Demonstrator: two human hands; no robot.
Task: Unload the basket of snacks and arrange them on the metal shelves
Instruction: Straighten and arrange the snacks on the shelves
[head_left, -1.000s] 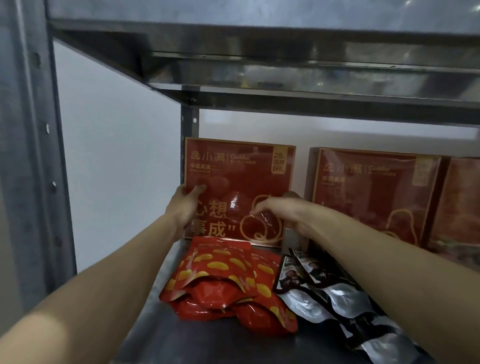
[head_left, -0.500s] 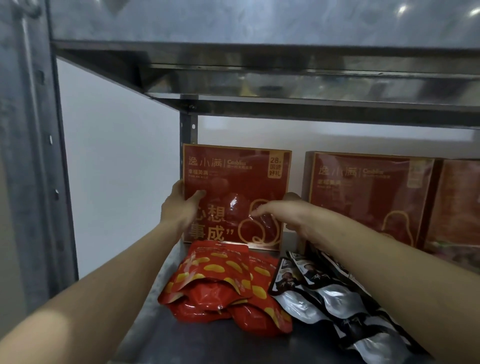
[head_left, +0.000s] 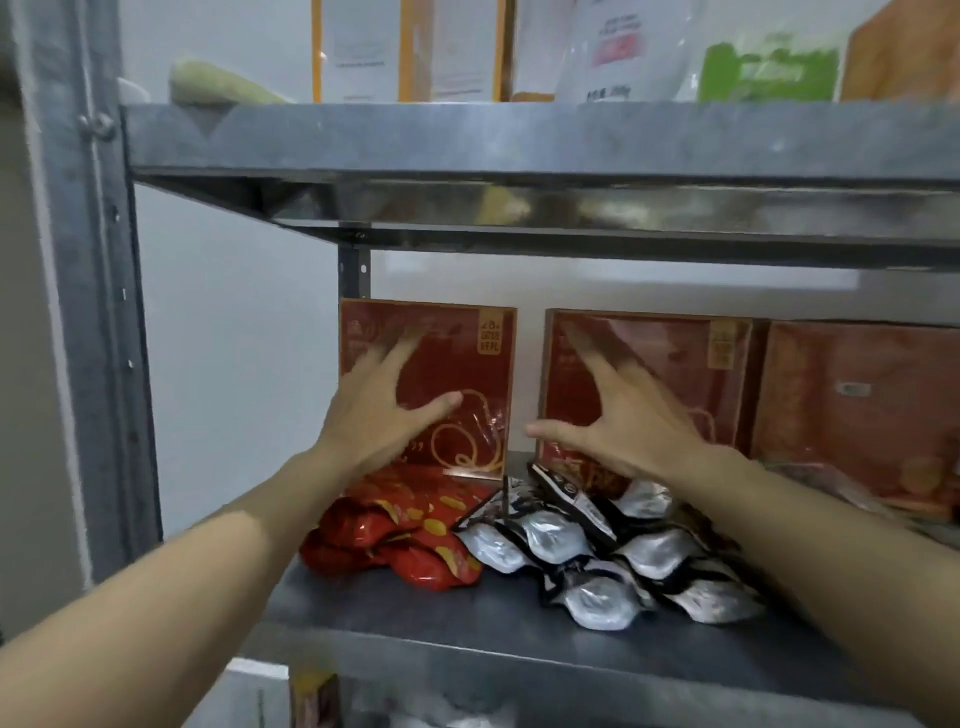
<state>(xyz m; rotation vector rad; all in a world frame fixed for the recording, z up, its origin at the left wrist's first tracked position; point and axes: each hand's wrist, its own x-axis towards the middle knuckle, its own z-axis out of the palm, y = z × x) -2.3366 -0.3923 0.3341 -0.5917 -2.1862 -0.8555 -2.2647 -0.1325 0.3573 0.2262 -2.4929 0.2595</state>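
A red gift box (head_left: 467, 374) stands upright at the back left of the metal shelf (head_left: 467, 613). My left hand (head_left: 379, 410) hovers in front of it with its fingers spread, holding nothing. To the right stands a second red box (head_left: 675, 364), and my right hand (head_left: 618, 426) is spread open in front of that one, also holding nothing. Red snack bags (head_left: 395, 535) lie piled below the left box. Beside them lie several silver and black packets (head_left: 597, 551). The basket is out of view.
A third red box (head_left: 857, 410) stands at the far right. The upper shelf (head_left: 519, 140) carries white and orange cartons (head_left: 410, 47) and a green pack (head_left: 769, 73). A grey upright post (head_left: 98, 312) borders the left side. More packages show dimly on the level below.
Both hands have let go of the left red box and drawn back with fingers spread. The view has pulled back and risen, so the upper shelf's contents show.
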